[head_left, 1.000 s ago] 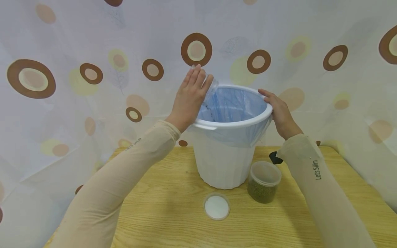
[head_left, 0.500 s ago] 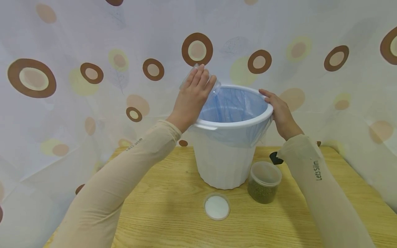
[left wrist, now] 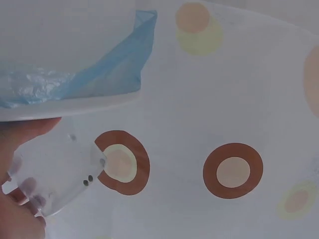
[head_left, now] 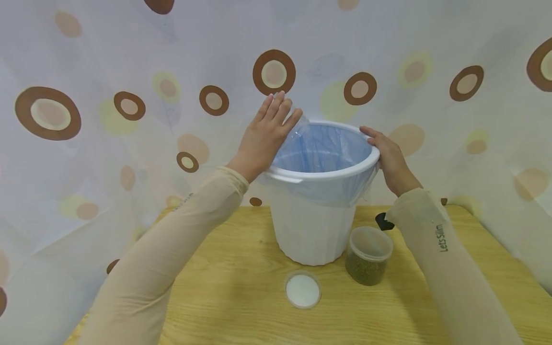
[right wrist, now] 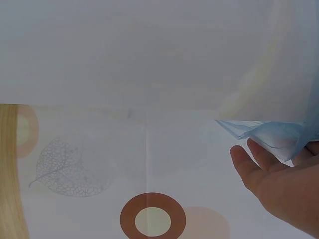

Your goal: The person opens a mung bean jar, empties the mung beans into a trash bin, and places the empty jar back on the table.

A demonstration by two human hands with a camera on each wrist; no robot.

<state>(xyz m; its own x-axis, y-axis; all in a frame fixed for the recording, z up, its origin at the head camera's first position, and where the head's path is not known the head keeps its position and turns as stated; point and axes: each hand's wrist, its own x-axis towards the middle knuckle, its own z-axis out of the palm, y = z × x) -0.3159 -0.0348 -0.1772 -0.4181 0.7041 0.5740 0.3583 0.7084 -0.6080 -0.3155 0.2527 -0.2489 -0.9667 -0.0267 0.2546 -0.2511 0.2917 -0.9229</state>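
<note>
My left hand [head_left: 264, 136] grips a clear plastic tub [left wrist: 67, 162], tipped over the left side of a white bin [head_left: 312, 230]. In the left wrist view a few small dark grains [left wrist: 88, 180] show on the tub's wall. The left hand lies close against the bin's rim. A blue plastic bag [head_left: 338, 146] lines the bin and folds out over the rim. My right hand [head_left: 390, 163] holds the rim on the right, thumb on top. Its fingers [right wrist: 244, 164] lie below the rim beside the overhanging bag. The bin's bottom inside is hidden.
To the right of the bin's base stands an uncapped translucent tub [head_left: 366, 268] partly filled with greenish bits. In front lies a round white-centred lid or disc [head_left: 303, 291]. A black piece [head_left: 384, 221] shows by the right sleeve. Patterned sheeting [head_left: 172, 48] hangs behind the wooden table [head_left: 228, 306].
Dark grains were falling from the left hand's clear tub a second ago; none are seen falling in the head view now. The tub's tilt shifted slightly. My right hand stayed on the rim.
</note>
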